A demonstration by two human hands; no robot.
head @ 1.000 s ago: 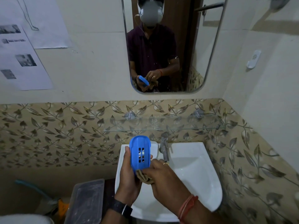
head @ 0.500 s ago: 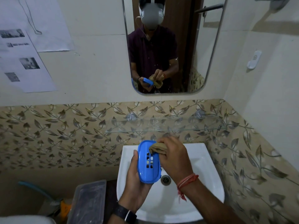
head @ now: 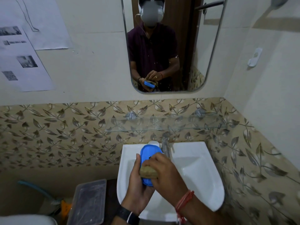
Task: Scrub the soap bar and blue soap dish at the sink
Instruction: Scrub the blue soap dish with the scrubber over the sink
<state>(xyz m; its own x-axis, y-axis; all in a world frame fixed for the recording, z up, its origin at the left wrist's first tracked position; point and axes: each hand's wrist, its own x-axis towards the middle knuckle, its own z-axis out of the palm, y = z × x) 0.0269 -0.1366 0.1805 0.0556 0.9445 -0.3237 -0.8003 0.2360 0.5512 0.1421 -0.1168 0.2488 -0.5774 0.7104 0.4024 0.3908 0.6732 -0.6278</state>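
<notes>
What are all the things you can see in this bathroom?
sink: one, white, bottom middle
soap dish: one, blue, held over the sink
scrub pad: one, tan, pressed on the soap dish
tap: one, silver, sink's back
shelf: one, clear glass, above the tap
mirror: one, shiny, above the shelf
papers: several, white, left wall
box: one, clear plastic, left of the sink
hook: one, white, right wall
left hand: one, holds the soap dish
right hand: one, grips the scrub pad
</notes>
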